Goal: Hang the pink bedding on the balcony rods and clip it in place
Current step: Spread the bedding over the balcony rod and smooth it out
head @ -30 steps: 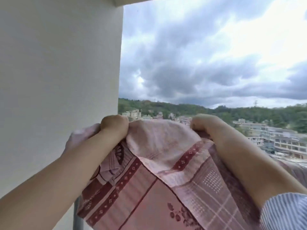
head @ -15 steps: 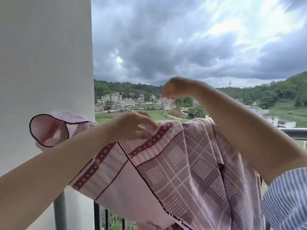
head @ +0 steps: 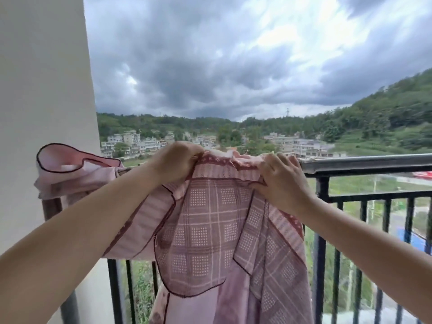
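Both hands (head: 177, 161) now on bedding (head: 210, 220)

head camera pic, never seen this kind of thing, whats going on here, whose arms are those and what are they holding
There is no machine here. The picture comes from a wide-angle camera worn on a person's head, looking forward and down, so the two bare arms reaching in from the bottom corners belong to the wearer.

The left hand and the right hand both grip the upper edge of the pink bedding, a checked pink and maroon cloth with dark piping. They hold it at the top of the balcony railing, a dark metal rail with upright bars below. Most of the cloth hangs down in front of the bars. One bunched end sticks out to the left, near the pale wall.

No clips are visible. Beyond the railing are buildings, green hills and a cloudy sky.
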`<action>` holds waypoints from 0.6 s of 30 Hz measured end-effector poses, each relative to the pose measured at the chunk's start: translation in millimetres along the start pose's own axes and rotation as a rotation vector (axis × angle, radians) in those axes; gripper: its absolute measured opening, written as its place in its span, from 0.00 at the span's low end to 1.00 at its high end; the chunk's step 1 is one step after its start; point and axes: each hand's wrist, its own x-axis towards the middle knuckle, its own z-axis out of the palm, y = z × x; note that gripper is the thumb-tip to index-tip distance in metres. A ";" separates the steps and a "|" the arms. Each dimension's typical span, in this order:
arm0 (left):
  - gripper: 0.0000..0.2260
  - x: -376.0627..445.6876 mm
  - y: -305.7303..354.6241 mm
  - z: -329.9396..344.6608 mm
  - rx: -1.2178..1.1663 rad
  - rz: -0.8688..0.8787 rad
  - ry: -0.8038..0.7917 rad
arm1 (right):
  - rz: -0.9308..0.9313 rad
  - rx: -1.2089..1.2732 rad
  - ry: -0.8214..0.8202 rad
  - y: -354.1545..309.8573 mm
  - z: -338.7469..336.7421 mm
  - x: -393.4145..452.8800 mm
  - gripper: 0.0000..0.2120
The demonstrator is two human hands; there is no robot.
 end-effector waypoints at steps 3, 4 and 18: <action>0.06 1.6 0.6 0.9 -0.035 -0.056 0.021 | 0.029 -0.027 0.076 -14.5 -1.1 -15.0 0.27; 0.06 3.3 1.0 0.3 -0.048 -0.078 0.056 | 0.031 -0.021 0.078 -21.0 -3.0 -21.7 0.30; 0.09 37.1 -12.7 -2.8 0.143 -0.410 0.079 | 0.370 0.142 0.105 22.8 -25.7 5.5 0.07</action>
